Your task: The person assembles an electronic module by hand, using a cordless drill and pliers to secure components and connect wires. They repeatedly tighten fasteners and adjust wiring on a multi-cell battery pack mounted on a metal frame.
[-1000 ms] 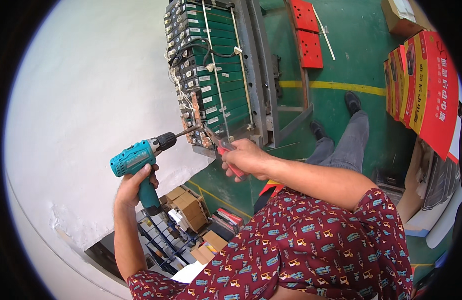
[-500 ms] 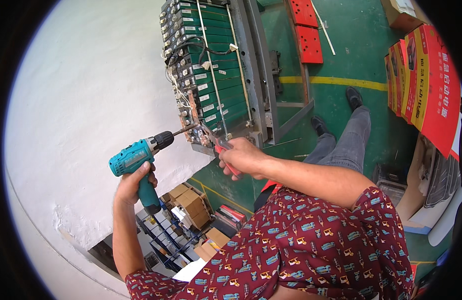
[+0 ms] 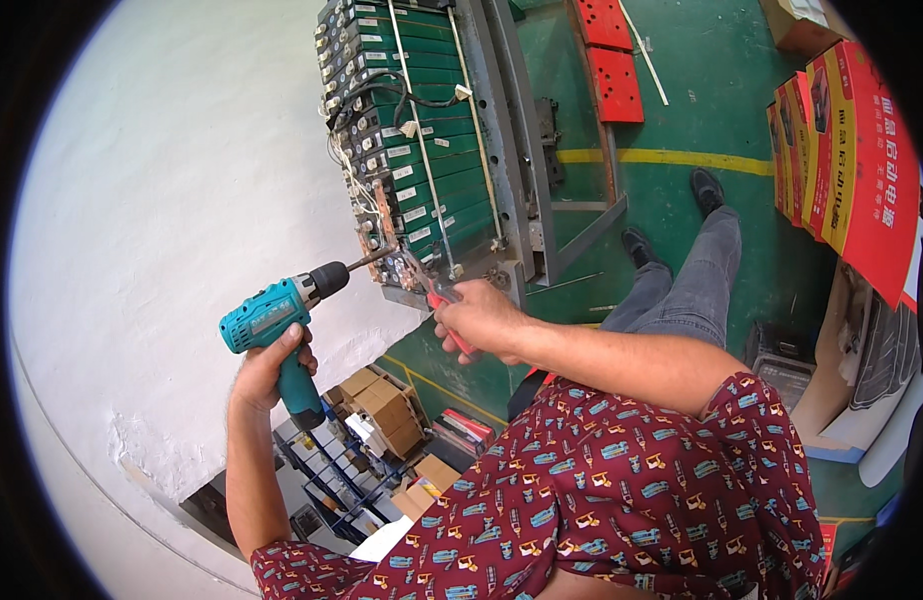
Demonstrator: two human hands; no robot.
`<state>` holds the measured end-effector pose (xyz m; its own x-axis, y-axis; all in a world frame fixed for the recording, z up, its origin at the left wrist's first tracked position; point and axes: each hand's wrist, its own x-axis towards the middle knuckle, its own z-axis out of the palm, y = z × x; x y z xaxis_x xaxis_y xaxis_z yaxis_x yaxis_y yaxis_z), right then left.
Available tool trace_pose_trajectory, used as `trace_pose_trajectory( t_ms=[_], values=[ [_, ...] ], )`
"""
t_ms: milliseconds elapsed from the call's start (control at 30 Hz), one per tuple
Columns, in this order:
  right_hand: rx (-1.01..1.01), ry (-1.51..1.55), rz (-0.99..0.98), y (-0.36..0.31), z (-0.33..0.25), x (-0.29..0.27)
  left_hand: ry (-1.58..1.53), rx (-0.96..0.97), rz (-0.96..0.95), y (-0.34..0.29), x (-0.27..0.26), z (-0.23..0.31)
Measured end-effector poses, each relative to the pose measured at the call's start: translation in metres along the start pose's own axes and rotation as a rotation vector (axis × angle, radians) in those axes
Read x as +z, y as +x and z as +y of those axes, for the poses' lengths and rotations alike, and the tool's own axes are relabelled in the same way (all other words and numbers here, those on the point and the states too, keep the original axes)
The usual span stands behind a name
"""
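Note:
My left hand (image 3: 274,368) is closed round the grip of a teal cordless drill (image 3: 265,318). The drill's long bit (image 3: 370,259) reaches to the lower end of a battery pack (image 3: 422,170), a stack of green cells with white labels and terminals along the left side. Pliers with red handles (image 3: 443,301) are gripped in my right hand (image 3: 479,318); their jaws sit at the same lower corner, close to the bit's tip. A copper strip (image 3: 385,205) runs along the terminals there. What the jaws hold is too small to make out.
A grey metal frame (image 3: 518,150) borders the pack on the right, with red perforated plates (image 3: 616,85) beyond it. Red and yellow boxes (image 3: 850,150) stand at far right. A white wall (image 3: 182,180) lies left; cartons (image 3: 384,405) and a blue rack (image 3: 327,475) are below.
Almost nothing differs. My right hand and the pliers have shifted very slightly left, and the view has moved a little; drill and bit keep their place at the pack.

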<state>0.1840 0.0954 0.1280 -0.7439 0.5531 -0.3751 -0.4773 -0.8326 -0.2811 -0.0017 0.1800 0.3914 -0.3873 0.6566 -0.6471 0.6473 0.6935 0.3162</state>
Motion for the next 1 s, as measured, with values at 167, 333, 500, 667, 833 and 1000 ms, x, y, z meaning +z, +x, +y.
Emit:
trace_pose_trajectory(
  t_ms=[167, 333, 500, 667, 833, 1000],
  values=[
    [-0.012, 0.017, -0.007, 0.000, 0.000, 0.001, 0.004, 0.016, -0.011, 0.000, 0.000, 0.002],
    [-0.010, -0.010, -0.023, 0.001, -0.001, -0.003, 0.007, 0.026, -0.022, 0.001, -0.001, 0.002],
    [-0.030, -0.062, -0.021, 0.003, 0.001, -0.004, 0.023, 0.022, -0.012, 0.000, 0.001, 0.003],
    [-0.029, -0.071, -0.047, 0.002, -0.001, -0.007, 0.013, 0.002, -0.013, 0.000, 0.000, 0.002],
    [-0.026, -0.094, -0.032, -0.003, -0.010, -0.005, -0.014, -0.024, -0.017, -0.001, 0.001, 0.001],
    [-0.039, -0.113, -0.037, -0.001, -0.010, -0.007, -0.012, -0.011, -0.018, -0.001, 0.004, 0.005]
  ],
)
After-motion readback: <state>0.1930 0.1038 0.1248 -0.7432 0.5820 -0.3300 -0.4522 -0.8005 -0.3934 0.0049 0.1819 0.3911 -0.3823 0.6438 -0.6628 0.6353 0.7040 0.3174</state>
